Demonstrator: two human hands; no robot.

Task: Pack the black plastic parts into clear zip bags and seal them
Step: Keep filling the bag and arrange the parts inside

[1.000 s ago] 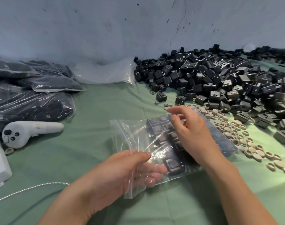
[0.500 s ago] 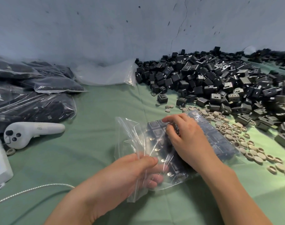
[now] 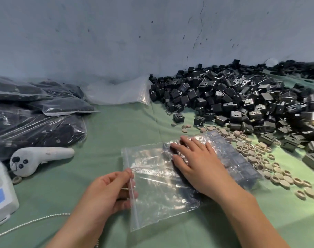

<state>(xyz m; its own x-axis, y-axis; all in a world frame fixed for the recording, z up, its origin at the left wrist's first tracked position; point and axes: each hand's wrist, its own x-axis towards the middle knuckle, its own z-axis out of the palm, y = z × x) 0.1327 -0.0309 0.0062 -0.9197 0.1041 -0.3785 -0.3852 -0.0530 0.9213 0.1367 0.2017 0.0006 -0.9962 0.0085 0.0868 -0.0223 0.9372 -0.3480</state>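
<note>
A clear zip bag lies flat on the green cloth, its zip strip toward the left. Rows of black plastic parts fill its right half. My left hand pinches the zip strip near its middle between thumb and fingers. Laid flat with its fingers spread, my right hand presses the bag down over the packed parts. A large heap of loose black parts covers the table at the back right.
Filled bags of black parts are stacked at the left, with empty clear bags behind. A white handheld controller and a white device with a cable sit at the near left. Beige rings lie scattered right of the bag.
The bag went from lifted and crumpled to flat on the cloth. My right hand came out of the bag mouth and now lies flat on top; my left hand shifted to pinch the zip strip.
</note>
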